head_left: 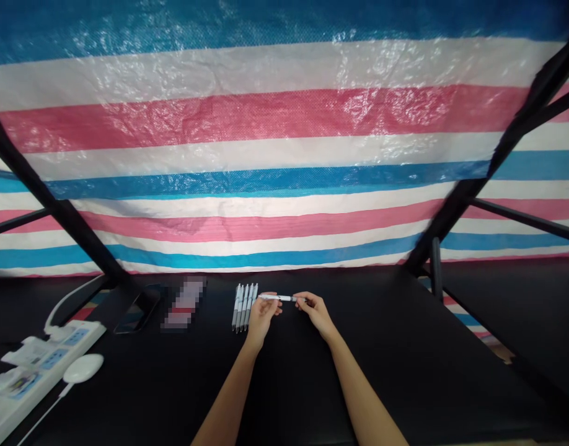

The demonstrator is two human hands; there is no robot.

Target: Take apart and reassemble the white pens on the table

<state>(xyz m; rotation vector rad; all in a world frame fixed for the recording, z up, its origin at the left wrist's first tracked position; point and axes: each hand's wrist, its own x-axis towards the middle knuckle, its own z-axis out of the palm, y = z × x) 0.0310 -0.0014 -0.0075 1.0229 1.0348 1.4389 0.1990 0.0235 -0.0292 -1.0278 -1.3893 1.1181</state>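
Observation:
A white pen (284, 298) is held level between my two hands, above the black tabletop (294, 378). My left hand (264, 311) grips its left part, with fingers closed round the barrel. At the dark right end, my right hand (313, 308) pinches the pen between thumb and fingertips. Just left of my left hand lies a row of several white-and-grey pens (242, 308), side by side with their dark tips toward me.
Left of the pens lie a blurred-out flat item (185, 303) and a dark phone (139, 311). A white power strip (47, 365) with plugs and a round white charger (83, 369) are at the far left. Black frame bars (456, 214) and a striped sheet (266, 118) stand behind.

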